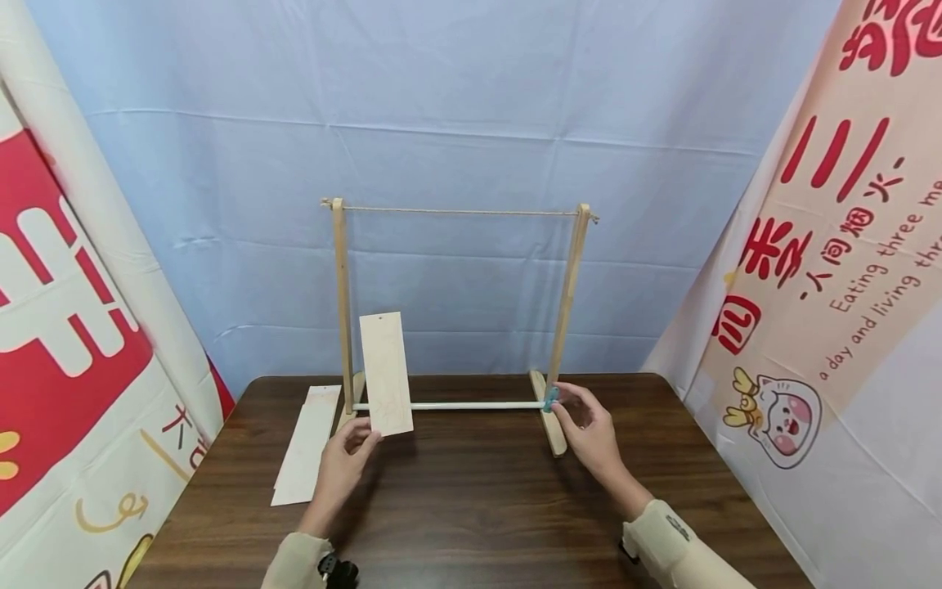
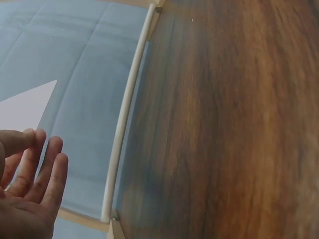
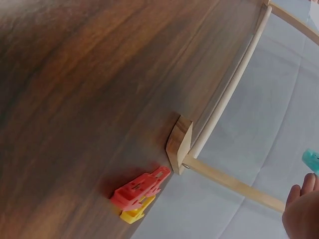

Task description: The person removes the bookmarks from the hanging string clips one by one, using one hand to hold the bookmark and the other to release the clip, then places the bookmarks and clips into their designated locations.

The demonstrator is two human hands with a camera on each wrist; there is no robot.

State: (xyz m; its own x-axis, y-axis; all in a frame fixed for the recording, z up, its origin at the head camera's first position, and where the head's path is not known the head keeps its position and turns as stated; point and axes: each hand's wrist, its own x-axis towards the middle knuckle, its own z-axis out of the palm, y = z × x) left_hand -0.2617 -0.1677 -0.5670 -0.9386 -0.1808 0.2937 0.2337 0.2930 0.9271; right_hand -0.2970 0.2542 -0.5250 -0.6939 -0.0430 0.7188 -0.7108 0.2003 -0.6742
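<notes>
My left hand pinches the lower left corner of a thin pale wooden board between thumb and fingers. The board stands nearly upright, tilted slightly, with a small hole at its top. In the left wrist view only a corner of the board shows above the fingertips. My right hand holds a small teal plastic clip between thumb and fingers, in front of the right post as the head view sees it. The right wrist view catches that teal clip at its edge, above the fingers.
A wooden frame has two posts, a string across the top and a white rod low down. More pale boards lie overlapping at the table's left. Red and yellow clips lie beside the frame's right foot.
</notes>
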